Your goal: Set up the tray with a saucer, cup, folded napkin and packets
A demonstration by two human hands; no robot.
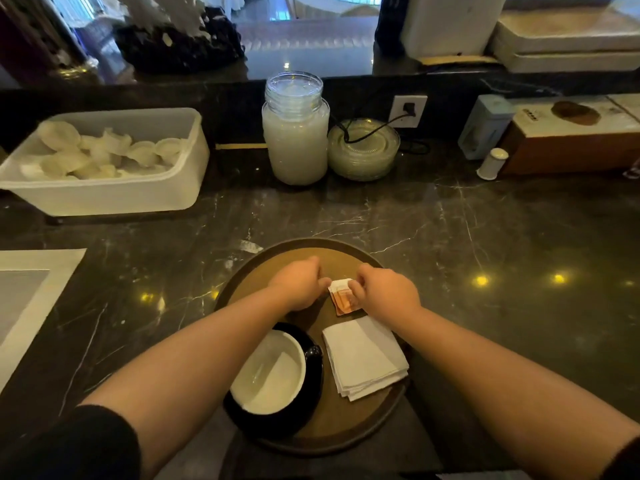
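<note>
A round brown tray (332, 427) lies on the dark marble counter in front of me. On its near left stands a cup (268, 374), black outside and white inside, on a black saucer (313, 389). A folded white napkin (363, 358) lies on the tray's right side. Orange and white packets (341, 297) rest on the tray's far middle. My right hand (386, 294) pinches the packets' right edge. My left hand (301, 285) is curled, its fingertips touching the packets' left top corner.
A white bin (104, 195) of small white cups sits far left. A glass jar (294, 133) of white stuff and a stack of glass saucers (363, 150) stand behind the tray. A white shaker (491, 163) and boxes are at far right. A white mat (31, 299) lies left.
</note>
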